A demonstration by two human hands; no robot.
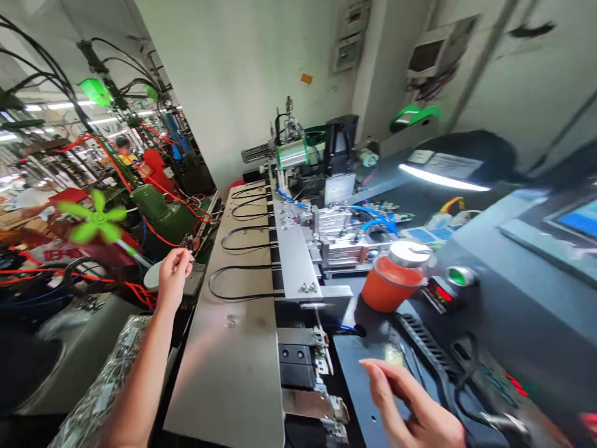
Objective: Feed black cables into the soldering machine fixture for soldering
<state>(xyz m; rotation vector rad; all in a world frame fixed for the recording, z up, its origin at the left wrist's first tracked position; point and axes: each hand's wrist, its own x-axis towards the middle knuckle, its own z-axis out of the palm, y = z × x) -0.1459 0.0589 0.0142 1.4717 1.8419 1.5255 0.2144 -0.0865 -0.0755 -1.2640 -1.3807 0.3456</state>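
My left hand [174,271] is raised beyond the left edge of a long metal plate [233,354], its fingers curled into a pinch. Whatever may be between those fingertips is too small to make out. At the lower right, my right hand [415,407] hovers over the dark machine bed [347,367], thumb and forefinger tips pressed together. Anything in that pinch is hidden. Several black cables [233,269] lie in loops across the plate, their ends running into a slotted track. Metal clamps [310,404] line the track between plate and right hand.
An orange jar with a metal lid [392,280] stands right of the track. Behind it are pneumatic slides [338,239] and a wire spool [293,154]. A green fan [97,218] and a wrapped bundle [100,386] are at left. A lit lamp [443,178] hangs right.
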